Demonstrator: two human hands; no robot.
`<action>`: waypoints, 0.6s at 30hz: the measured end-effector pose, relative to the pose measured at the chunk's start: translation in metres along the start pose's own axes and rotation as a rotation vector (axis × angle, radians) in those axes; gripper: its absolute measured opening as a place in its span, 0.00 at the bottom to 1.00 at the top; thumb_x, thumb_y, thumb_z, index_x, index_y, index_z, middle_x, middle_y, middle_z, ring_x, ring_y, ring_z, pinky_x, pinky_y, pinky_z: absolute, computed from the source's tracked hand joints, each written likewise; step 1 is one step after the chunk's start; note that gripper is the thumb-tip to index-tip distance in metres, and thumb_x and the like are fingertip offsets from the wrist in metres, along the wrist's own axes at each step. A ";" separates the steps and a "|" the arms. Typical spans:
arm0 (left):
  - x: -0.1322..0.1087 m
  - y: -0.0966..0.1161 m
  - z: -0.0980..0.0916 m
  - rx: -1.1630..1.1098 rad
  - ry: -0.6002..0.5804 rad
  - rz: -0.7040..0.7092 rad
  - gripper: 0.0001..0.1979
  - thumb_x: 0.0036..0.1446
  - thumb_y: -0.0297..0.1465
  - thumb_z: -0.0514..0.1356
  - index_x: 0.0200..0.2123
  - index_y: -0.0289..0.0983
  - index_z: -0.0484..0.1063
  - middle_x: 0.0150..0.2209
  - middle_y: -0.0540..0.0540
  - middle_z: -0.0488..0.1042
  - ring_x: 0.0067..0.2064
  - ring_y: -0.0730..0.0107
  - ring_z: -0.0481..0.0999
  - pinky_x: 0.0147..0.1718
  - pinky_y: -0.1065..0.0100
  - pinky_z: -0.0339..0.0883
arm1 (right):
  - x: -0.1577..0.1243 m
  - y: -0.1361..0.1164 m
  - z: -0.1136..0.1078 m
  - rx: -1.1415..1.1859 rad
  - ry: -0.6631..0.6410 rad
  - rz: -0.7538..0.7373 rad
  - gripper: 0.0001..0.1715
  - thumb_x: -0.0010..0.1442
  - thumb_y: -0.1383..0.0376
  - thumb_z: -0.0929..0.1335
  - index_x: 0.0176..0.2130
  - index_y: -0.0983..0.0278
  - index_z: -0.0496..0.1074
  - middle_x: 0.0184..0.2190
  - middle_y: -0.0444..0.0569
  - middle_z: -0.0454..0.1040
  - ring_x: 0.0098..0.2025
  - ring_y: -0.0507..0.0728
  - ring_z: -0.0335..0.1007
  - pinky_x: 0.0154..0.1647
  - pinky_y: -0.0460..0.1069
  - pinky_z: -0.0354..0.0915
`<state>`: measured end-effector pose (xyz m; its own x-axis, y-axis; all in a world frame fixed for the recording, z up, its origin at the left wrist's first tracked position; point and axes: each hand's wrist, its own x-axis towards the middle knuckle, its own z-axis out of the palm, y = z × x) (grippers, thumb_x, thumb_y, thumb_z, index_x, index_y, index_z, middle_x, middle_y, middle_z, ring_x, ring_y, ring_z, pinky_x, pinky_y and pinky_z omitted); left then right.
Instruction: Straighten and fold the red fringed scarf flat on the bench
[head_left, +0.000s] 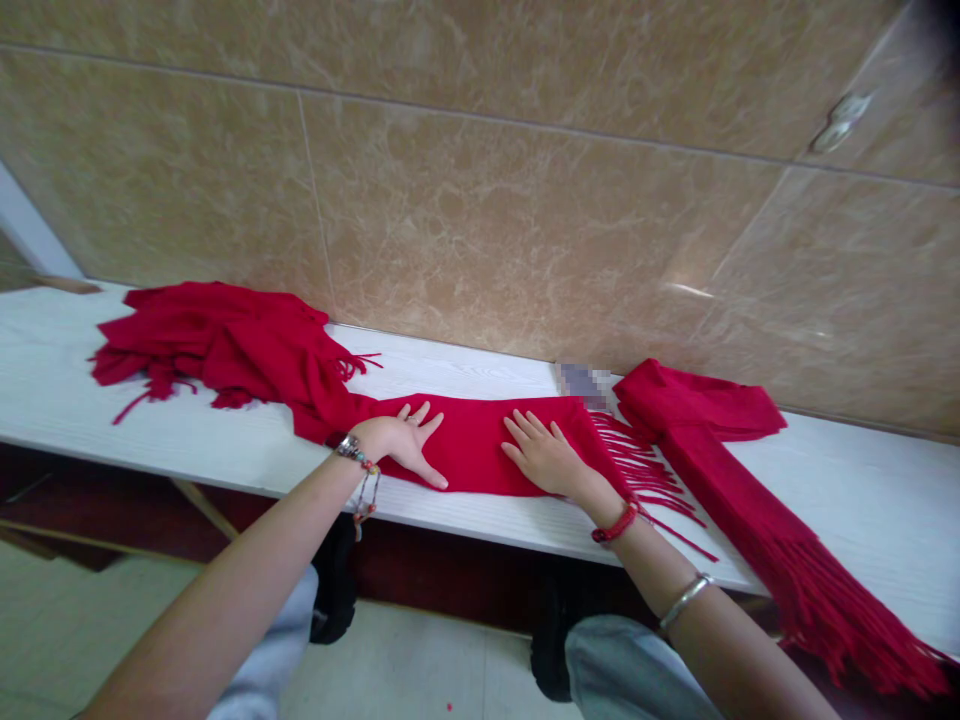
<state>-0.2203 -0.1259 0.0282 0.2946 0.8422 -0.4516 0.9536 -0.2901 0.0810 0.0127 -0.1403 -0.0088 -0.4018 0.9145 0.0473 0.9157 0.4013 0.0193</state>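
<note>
A red fringed scarf [472, 440] lies stretched along a white table [862, 510], its left part bunched in a heap [217, 345]. My left hand [401, 440] rests flat on the scarf's middle, fingers spread and open. My right hand [544, 455] lies flat on the same stretch a little to the right, fingers together and extended, close to the fringe [637, 465]. A second red scarf [720, 450] lies folded to the right, its tasselled end [847, 620] hanging over the table's front edge.
A beige marble-tiled wall [525, 200] stands directly behind the narrow table. Below the front edge are my knees in grey trousers [622, 660] and a pale tiled floor [420, 670]. A small blurred patch [585, 380] sits at the table's back edge.
</note>
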 end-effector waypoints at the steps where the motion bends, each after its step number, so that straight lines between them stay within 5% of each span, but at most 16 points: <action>1: 0.000 0.000 0.000 0.008 0.000 0.002 0.62 0.29 0.56 0.62 0.63 0.41 0.35 0.64 0.38 0.26 0.63 0.42 0.28 0.56 0.49 0.41 | -0.002 0.007 0.001 0.005 0.005 0.007 0.28 0.64 0.58 0.54 0.61 0.63 0.52 0.63 0.53 0.47 0.64 0.62 0.38 0.58 0.65 0.45; 8: -0.001 0.002 -0.002 0.008 -0.016 -0.008 0.63 0.29 0.56 0.62 0.63 0.40 0.33 0.63 0.39 0.25 0.63 0.41 0.28 0.57 0.49 0.41 | -0.013 0.034 0.001 0.008 0.031 0.116 0.30 0.63 0.58 0.55 0.60 0.71 0.53 0.62 0.60 0.49 0.63 0.64 0.41 0.58 0.61 0.47; 13: 0.005 0.001 -0.003 0.002 0.003 -0.001 0.64 0.26 0.55 0.64 0.63 0.40 0.37 0.64 0.38 0.28 0.63 0.40 0.29 0.56 0.48 0.43 | -0.006 -0.014 -0.014 0.097 0.102 -0.005 0.34 0.63 0.55 0.54 0.61 0.74 0.50 0.62 0.60 0.48 0.64 0.61 0.39 0.60 0.58 0.44; 18: 0.004 0.002 -0.003 0.072 -0.035 -0.020 0.64 0.28 0.57 0.61 0.63 0.39 0.33 0.63 0.38 0.26 0.63 0.42 0.28 0.57 0.49 0.41 | 0.009 -0.063 -0.017 0.158 0.027 -0.103 0.33 0.63 0.56 0.56 0.61 0.74 0.50 0.62 0.60 0.48 0.64 0.62 0.39 0.60 0.59 0.43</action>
<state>-0.2165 -0.1213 0.0295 0.2720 0.8323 -0.4831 0.9519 -0.3063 0.0083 -0.0485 -0.1579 0.0070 -0.4910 0.8675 0.0803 0.8574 0.4975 -0.1314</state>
